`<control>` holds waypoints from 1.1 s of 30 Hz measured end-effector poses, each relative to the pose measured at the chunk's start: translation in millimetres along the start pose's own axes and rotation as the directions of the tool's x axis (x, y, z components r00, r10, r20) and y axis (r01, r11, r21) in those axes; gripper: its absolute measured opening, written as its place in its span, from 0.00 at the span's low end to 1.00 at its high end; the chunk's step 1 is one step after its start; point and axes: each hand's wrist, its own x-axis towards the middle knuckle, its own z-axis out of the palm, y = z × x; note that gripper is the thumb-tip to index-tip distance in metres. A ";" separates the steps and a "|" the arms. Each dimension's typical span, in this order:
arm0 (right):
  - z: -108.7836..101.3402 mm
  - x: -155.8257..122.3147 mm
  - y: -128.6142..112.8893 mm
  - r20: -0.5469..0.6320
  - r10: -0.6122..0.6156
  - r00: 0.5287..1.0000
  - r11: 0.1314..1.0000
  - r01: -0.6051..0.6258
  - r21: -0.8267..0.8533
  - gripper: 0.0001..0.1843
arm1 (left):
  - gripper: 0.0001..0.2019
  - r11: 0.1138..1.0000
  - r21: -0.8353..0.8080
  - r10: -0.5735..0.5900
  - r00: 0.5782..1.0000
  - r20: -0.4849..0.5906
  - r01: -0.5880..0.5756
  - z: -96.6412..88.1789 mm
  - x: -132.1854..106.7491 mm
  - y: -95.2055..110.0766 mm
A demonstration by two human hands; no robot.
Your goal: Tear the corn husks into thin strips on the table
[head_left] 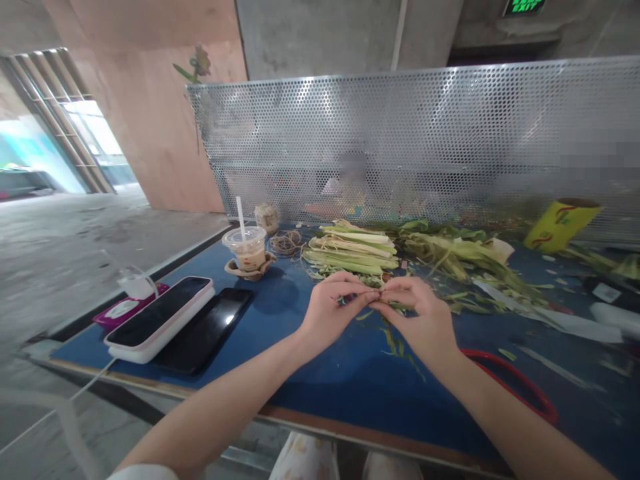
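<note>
My left hand [336,301] and my right hand [419,308] meet over the middle of the blue table, fingertips pinched together. What sits between the fingertips is too small to make out. Thin green leafy bits [395,343] show just below the fingers; I cannot tell whether they hang from the hands or lie on the table. Directly beyond the hands lies a bundle of pale green stalks [353,250]. To its right is a heap of loose green husk-like leaves [450,257].
At left are a phone on a white block [163,317], a black phone [207,330], a purple box [125,308], an iced drink cup [247,250] and coiled twine [286,244]. Red-handled scissors or a red loop [515,380] lies right, a yellow roll [563,225] behind. A perforated metal screen [400,147] borders the back.
</note>
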 end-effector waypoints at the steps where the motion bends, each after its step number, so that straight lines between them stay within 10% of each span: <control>1: 0.3 -0.8 -1.3 -0.001 0.020 1.000 1.000 -0.020 0.018 0.10 | 0.06 1.000 -0.019 -0.013 1.000 -0.009 0.013 0.4 -0.2 -0.1; 8: 0.6 4.2 -6.2 0.098 0.208 0.973 0.926 -0.228 0.300 0.14 | 0.11 0.915 -0.285 -0.284 0.958 0.043 0.285 6.5 1.4 -5.7; 15: -7.1 10.0 -3.1 0.122 0.339 0.933 0.846 -0.359 0.394 0.17 | 0.19 0.660 -0.397 -0.497 0.767 0.405 0.638 -0.5 5.8 -2.0; 33: -6.3 8.8 1.0 0.075 0.027 0.997 0.958 -0.047 0.283 0.02 | 0.13 0.758 -0.385 -0.443 0.849 0.289 0.527 4.8 0.4 -9.8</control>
